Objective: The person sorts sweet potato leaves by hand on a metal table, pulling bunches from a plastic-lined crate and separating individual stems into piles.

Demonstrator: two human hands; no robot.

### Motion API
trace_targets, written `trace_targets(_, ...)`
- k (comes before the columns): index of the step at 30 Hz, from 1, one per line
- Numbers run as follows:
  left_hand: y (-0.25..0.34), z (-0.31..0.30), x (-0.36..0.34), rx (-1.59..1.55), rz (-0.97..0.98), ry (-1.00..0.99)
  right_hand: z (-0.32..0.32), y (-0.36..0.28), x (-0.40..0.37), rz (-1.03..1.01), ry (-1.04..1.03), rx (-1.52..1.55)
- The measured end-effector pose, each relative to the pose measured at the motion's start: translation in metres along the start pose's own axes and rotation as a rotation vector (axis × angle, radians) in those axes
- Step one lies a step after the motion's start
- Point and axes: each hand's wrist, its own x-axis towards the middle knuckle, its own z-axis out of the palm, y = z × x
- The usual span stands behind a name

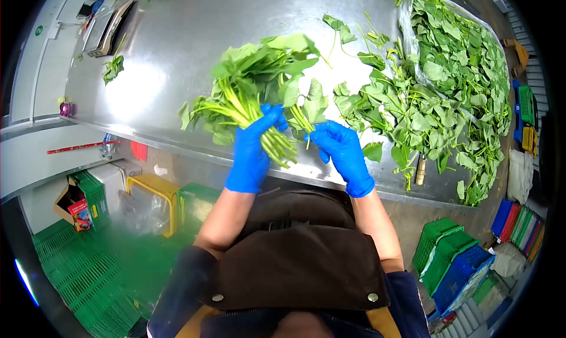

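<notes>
Spanning the upper half of the view, a flat stainless-steel desk (177, 55) with a dull, reflective sheen serves as the work surface; its front edge runs just below the hands. Below the desk, the floor carries green slatted plastic grating (82, 273).

The bunch of green leafy stalks (259, 78), broad soft leaves on pale thin stems, is held above the desk near its front edge. The left hand (252, 152), in a blue rubber glove, is closed around the stems of this bunch, fingers wrapped fully. The right hand (341, 152), also blue-gloved, sits just right of the bunch with fingers curled and pinched on a small separate sprig (306, 111).

Right of the bunch, a loose heap of the same greens (413, 114) lies on the desk. Beyond it, a clear plastic bag (407, 20) holds more leaves.

Below the desk, green lattice plastic crates (442, 249) and a blue crate (466, 273) stand to the right; a yellow-rimmed bin (154, 190) stands to the left.
</notes>
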Motion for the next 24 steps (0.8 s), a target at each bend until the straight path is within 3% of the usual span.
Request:
trace_targets(12, -0.010, 0.014, 0.002, 0.182, -0.064, -0.155, -0.015, 0.006, -0.001, 0.043, -0.157, -0.103)
trace_targets(19, -0.016, 0.020, -0.002, 0.289, 0.021, -0.156, -0.002, -0.014, 0.004, 0.087, -0.017, -0.282)
trace_targets(21, -0.019, 0.027, -0.009, 0.272, 0.003, -0.162, -0.005, -0.010, 0.012, 0.132, -0.002, -0.043)
trace_targets(23, -0.024, 0.027, -0.006, 0.255, 0.064, -0.090, -0.007, -0.005, 0.015, 0.205, 0.096, -0.060)
trace_targets(24, -0.025, 0.027, -0.004, 0.222, 0.081, -0.042, -0.002, 0.000, 0.014, 0.083, 0.098, 0.115)
